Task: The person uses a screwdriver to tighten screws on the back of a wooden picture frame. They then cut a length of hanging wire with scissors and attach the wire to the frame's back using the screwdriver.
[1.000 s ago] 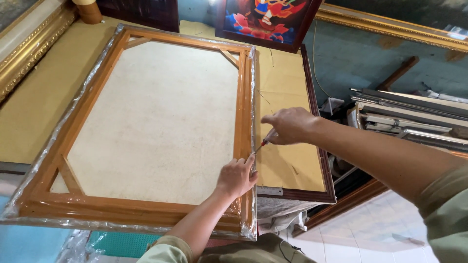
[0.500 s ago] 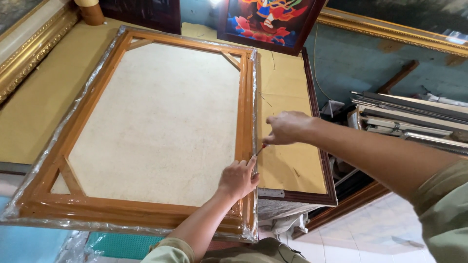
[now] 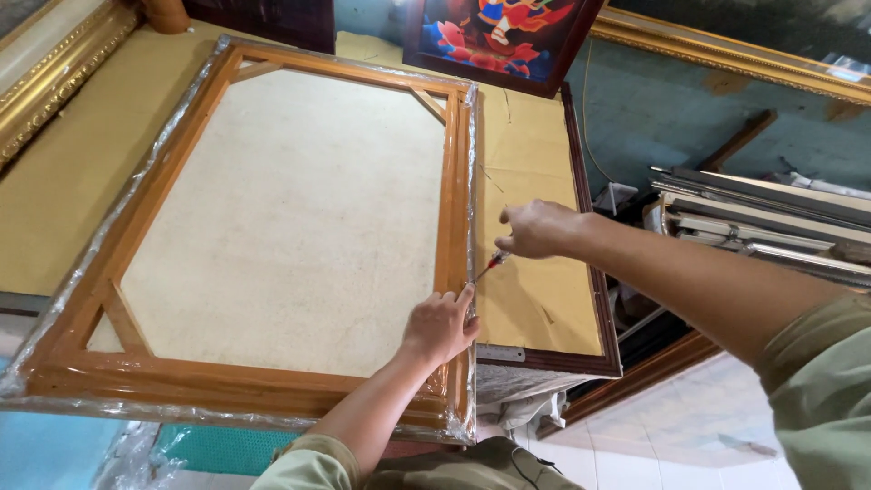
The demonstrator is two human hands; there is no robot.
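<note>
Lying face down on the brown-papered table [image 3: 544, 163] is one wooden stretcher frame [image 3: 272, 218], wrapped in clear plastic, pale canvas back inside four orange bars. One left hand [image 3: 440, 325] presses its right bar, fingers loose. One right hand [image 3: 537, 229], beside that bar, grips one small red-handled tool [image 3: 491, 265].

Plastic-wrapped wooden canvas stretcher frame [image 3: 272, 227] lies face-down on brown-paper-covered worktable [image 3: 535, 172]. Left hand [image 3: 439, 325] rests on its right rail; right hand [image 3: 537, 229] beside it holds red-handled screwdriver [image 3: 491, 264]. Stacked frame mouldings [image 3: 762, 218] lie right.
</note>
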